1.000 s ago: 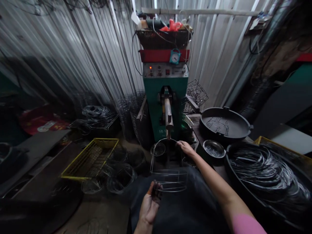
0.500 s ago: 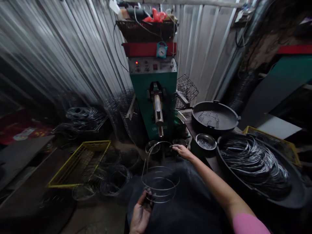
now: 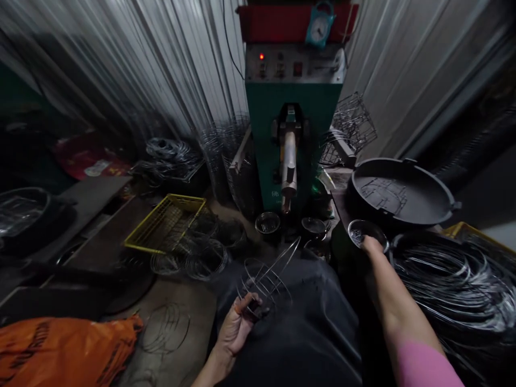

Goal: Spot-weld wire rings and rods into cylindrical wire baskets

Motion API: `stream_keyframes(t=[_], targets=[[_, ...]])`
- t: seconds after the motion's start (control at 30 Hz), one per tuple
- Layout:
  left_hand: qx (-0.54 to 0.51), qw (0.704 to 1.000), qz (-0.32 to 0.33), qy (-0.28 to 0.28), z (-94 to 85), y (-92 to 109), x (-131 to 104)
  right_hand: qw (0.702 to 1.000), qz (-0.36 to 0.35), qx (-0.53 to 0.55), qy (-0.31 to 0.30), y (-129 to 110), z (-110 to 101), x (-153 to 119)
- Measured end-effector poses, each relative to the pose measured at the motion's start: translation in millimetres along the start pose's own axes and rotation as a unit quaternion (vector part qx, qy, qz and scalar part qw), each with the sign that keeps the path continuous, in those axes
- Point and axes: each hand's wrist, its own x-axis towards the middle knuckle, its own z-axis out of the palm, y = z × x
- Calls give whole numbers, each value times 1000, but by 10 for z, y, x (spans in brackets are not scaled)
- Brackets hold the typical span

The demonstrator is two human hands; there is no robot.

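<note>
My left hand (image 3: 238,323) is closed on a round wire frame (image 3: 278,279), made of thin metal rings joined by cross wires. The frame is tilted over the dark apron (image 3: 306,328) on my lap. On the right, my right hand (image 3: 373,245) reaches into a small metal bowl (image 3: 374,226) with short metal pieces (image 3: 356,234) in it. The fingers of that hand are down inside the bowl and mostly hidden. Ahead of me stands a green machine (image 3: 264,118) with a metal electrode arm (image 3: 289,161) pointing down.
A wide black pan (image 3: 427,193) with thin wire pieces lies at right, behind a heap of wire rings (image 3: 455,285). At left are a yellow crate (image 3: 165,207), bundled wire rings (image 3: 205,260) and an orange bag (image 3: 64,349). Two bowls (image 3: 267,222) sit below the electrode.
My right hand has let go of the wire frame's upper ring and moved right into the bowl. The frame has tipped over in my left hand. My view has shifted left and down.
</note>
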Motion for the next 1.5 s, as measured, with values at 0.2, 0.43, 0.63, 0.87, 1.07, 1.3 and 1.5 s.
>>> stream_keyframes(t=[0.2,0.43,0.63,0.87,1.07,1.3,1.5], targets=[[48,999,-6,8,-90,-59,18,996,22,-51,-64,8,108,155],[106,994,1,-29,-129,-49,-25,995,11,-76,-63,20,89,108],[96,995,29,16,-86,-74,23,996,-26,-78,-41,-27,14,-29],[19,997,79,-9,366,50,242,998,-25,36,40,-255,-184,-299],[12,993,104,-47,685,12,316,852,-285,439,-4,-1083,-196,-1300],[40,991,123,-34,626,-67,212,768,-307,558,-64,-1569,-133,-1883],[62,988,130,-46,512,-50,141,724,-271,628,-86,-1674,-7,-1970]])
